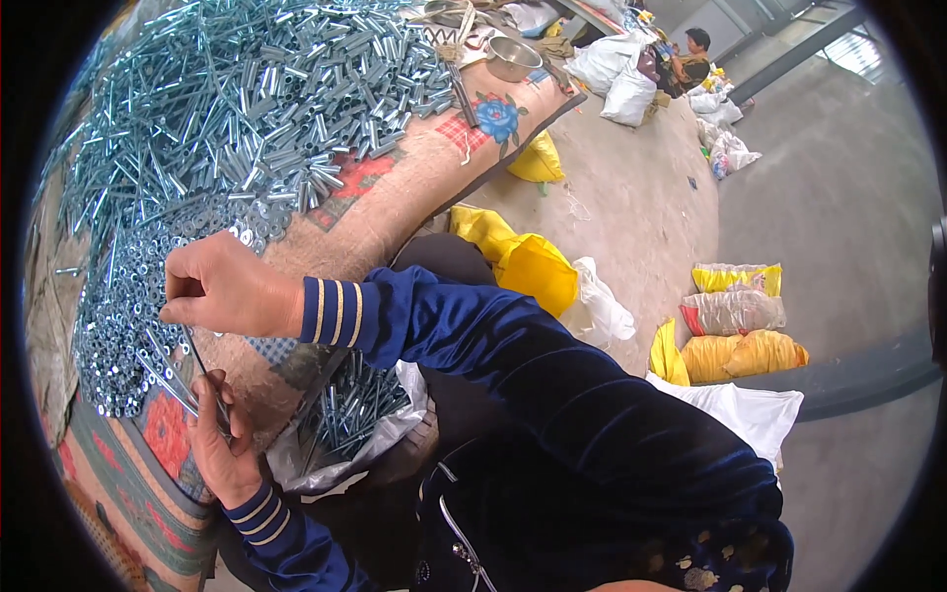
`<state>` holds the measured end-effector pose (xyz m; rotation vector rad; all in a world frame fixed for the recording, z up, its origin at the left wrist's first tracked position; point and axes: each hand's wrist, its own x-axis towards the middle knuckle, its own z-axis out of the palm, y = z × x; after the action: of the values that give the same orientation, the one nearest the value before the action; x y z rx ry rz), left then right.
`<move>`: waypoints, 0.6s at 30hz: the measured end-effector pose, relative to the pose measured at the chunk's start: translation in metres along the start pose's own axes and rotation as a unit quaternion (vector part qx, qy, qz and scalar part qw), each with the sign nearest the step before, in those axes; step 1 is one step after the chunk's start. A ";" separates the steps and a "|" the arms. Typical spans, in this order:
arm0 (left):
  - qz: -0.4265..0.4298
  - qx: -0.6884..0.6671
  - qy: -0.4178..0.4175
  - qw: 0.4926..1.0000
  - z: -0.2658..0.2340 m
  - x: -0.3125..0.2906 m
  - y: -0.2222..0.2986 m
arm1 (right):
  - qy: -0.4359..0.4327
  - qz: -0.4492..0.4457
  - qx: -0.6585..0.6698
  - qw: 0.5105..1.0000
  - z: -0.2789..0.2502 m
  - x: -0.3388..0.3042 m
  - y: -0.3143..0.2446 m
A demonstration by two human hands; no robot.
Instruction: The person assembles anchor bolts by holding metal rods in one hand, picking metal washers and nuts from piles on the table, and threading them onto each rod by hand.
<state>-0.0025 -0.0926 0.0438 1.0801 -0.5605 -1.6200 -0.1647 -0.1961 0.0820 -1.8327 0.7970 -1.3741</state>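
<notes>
Several thin metal rods (164, 369) stick out of my left hand (222, 439), whose fingers are wrapped round their lower ends, palm up. Just above it, my right hand (225, 288) is closed in a pinch near the upper tip of one rod; what its fingertips hold is hidden. Behind and below the right hand spreads a heap of small nuts and washers (123, 340). Beyond lies a big pile of short metal tubes (326, 89), with long thin metal rods (128, 128) to its left.
A patterned blanket (385, 202) lies under the piles. Near my lap, a plastic bag (414, 395) holds metal bolts (360, 405). A metal bowl (513, 59) stands at the far edge. Yellow sacks (533, 271) and stacked bags (735, 311) lie on the floor; another person (691, 64) sits far off.
</notes>
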 end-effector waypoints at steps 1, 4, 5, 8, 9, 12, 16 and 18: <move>-0.006 -0.011 0.003 1.000 0.001 -0.001 0.001 | 0.006 0.005 0.002 1.000 0.001 0.000 -0.001; -0.021 -0.030 0.003 0.999 0.001 -0.002 0.002 | 0.019 0.065 0.073 0.995 0.004 0.004 0.004; -0.021 -0.030 0.002 0.999 0.001 -0.003 0.003 | 0.019 0.065 0.073 0.995 0.004 0.004 0.005; -0.053 -0.079 -0.025 0.995 -0.003 -0.005 0.003 | -0.010 0.116 0.189 0.975 0.006 0.004 0.001; -0.046 -0.088 -0.038 0.994 -0.005 -0.005 0.001 | -0.015 0.168 0.280 0.945 0.006 0.003 -0.001; -0.029 -0.086 -0.038 0.995 -0.003 -0.003 -0.005 | -0.025 0.221 0.364 0.905 0.001 0.000 -0.008; -0.024 -0.071 0.045 0.996 0.002 -0.001 -0.004 | 0.002 0.065 0.112 0.992 0.007 -0.004 -0.010; -0.013 -0.074 0.045 0.996 -0.009 -0.006 0.001 | 0.024 -0.092 -0.058 0.994 0.019 -0.003 -0.013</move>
<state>0.0055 -0.0860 0.0421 1.0480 -0.3630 -1.6003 -0.1462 -0.1832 0.0878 -2.0113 0.7637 -1.5202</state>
